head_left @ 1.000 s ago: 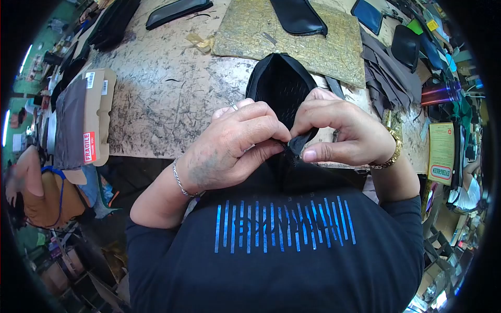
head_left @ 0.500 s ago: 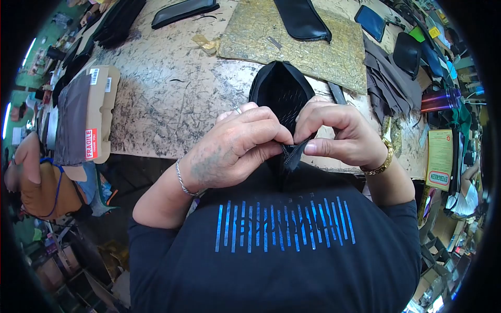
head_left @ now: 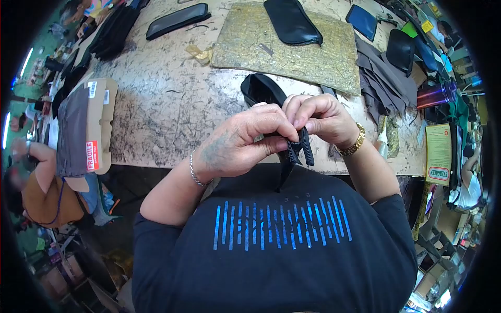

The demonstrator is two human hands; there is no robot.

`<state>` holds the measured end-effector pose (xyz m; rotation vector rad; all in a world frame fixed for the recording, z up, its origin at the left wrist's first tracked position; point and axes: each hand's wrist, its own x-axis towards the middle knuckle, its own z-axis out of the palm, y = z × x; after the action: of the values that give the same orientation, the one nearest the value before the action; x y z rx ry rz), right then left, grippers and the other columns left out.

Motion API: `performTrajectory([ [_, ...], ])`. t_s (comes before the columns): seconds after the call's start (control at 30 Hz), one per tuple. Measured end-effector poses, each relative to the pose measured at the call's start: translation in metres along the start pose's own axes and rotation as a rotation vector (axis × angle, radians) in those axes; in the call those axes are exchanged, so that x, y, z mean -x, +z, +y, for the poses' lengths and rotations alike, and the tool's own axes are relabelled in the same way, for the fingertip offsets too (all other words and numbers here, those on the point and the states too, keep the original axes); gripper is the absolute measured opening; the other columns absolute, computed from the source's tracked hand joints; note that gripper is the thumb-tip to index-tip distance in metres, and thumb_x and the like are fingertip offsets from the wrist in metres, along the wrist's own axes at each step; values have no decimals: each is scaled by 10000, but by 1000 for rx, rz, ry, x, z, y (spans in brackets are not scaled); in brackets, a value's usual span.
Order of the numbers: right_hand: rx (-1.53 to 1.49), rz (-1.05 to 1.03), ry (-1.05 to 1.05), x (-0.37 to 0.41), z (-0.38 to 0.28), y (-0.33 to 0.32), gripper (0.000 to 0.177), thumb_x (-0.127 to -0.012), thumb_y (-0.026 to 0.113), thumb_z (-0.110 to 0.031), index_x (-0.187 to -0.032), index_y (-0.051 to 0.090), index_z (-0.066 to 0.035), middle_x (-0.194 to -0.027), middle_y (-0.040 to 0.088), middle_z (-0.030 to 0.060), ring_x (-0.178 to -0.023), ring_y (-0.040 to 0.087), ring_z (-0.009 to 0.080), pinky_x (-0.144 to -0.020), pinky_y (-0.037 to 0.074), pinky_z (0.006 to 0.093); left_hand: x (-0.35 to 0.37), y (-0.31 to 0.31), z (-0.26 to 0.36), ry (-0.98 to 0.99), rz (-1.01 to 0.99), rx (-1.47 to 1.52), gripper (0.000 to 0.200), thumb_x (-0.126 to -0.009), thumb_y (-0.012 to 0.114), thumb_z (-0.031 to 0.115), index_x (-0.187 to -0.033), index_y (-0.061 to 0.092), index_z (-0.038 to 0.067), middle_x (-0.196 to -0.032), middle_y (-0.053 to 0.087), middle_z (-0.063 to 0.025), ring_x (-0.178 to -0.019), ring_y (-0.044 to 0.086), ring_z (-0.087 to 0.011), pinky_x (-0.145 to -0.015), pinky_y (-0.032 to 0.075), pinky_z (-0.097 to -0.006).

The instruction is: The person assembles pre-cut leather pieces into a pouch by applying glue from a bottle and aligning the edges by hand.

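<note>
A black pouch (head_left: 261, 88) is held between my two hands, in front of my chest at the table's near edge. Its far end opens away from me, and dark zipper ends hang below my fingertips. My left hand (head_left: 242, 138) pinches the zipper end from the left, thumb below and forefinger above. From the right, my right hand (head_left: 323, 120) pinches the same end, its fingertips almost touching those of my left hand. The fingers cover the middle of the pouch.
Beyond the pouch lies a worn yellowish board (head_left: 240, 41) with a black case (head_left: 292, 23) on it. Another black case (head_left: 177, 21) lies farther left. Cardboard (head_left: 107, 115) is at left, dark fabric (head_left: 383, 83) and a purple tumbler (head_left: 437, 95) at right. A person (head_left: 49, 188) sits at far left.
The pouch has shifted left and its opening has narrowed. My right hand has moved left and turned, and both zipper ends now hang lower beneath the fingers.
</note>
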<state>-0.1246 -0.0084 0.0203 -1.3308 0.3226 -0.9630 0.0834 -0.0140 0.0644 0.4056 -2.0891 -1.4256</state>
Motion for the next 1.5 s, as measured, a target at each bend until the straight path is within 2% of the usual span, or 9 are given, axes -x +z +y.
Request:
performTrajectory([
  [0.27,-95,-38,-141,-13,-2,-8,80,-781,601,-95,-827,619,-32,-880,580,79,-885,520,181,-820,394,303,-14,-5,4,60,-2,-36,153,-734,565,-46,-869,574,24,-823,534,-47,-792,506,-167,-731,395,-269],
  [0.37,-50,-117,-268,-21,-15,-18,88,-787,592,-110,-841,612,-44,-877,585,97,-957,510,248,-848,395,354,-21,-16,18,102,-74,-236,218,-738,632,107,-929,569,22,-859,556,-75,-827,523,-202,-745,402,-297],
  [0.47,-403,-57,-340,-19,-4,-36,66,-804,565,-126,-849,600,-94,-901,577,93,-1020,494,285,-899,392,421,-29,-28,0,123,-57,-547,516,-663,680,383,-1025,544,42,-914,581,-100,-825,554,-225,-739,390,-316],
  [0.6,-704,118,-364,-12,24,-34,94,-819,514,-162,-828,577,-92,-891,577,112,-1061,479,330,-920,372,495,-17,-29,6,-46,-55,-775,269,-687,663,242,-869,571,68,-777,584,-36,-758,558,-215,-692,356,-311],
  [0.73,-365,271,101,-6,46,-66,271,-805,479,-123,-1023,550,21,-1044,576,181,-1037,525,292,-924,378,380,-9,-35,28,-168,-112,-890,152,-704,619,158,-798,552,59,-735,571,-69,-737,561,-249,-658,397,-343],
  [0.83,-150,320,316,-7,54,-74,299,-770,496,-89,-1052,556,-9,-1082,571,111,-1063,509,207,-909,381,330,-2,-55,-24,-252,-173,-827,182,-714,611,150,-834,547,29,-804,573,-129,-800,560,-289,-693,442,-346],
  [1.07,487,-2,396,-27,65,-75,398,-692,629,-80,-1085,567,-68,-1066,573,67,-1014,503,152,-873,385,283,38,-66,-117,-432,55,-470,261,-741,631,201,-932,572,33,-835,600,-147,-803,572,-261,-719,438,-325],
  [1.3,577,70,583,-28,81,-68,300,-735,643,-37,-1023,566,-11,-929,608,31,-838,549,89,-780,434,233,54,-81,-130,-657,23,-393,291,-709,673,193,-934,588,30,-866,604,-131,-800,569,-218,-713,436,-307],
  [1.5,601,113,559,-24,77,-60,231,-744,632,-60,-964,576,-17,-879,608,42,-802,551,106,-732,437,245,75,-69,-134,-293,299,-712,311,-640,726,203,-864,586,38,-799,575,-100,-742,562,-258,-685,447,-305],
])
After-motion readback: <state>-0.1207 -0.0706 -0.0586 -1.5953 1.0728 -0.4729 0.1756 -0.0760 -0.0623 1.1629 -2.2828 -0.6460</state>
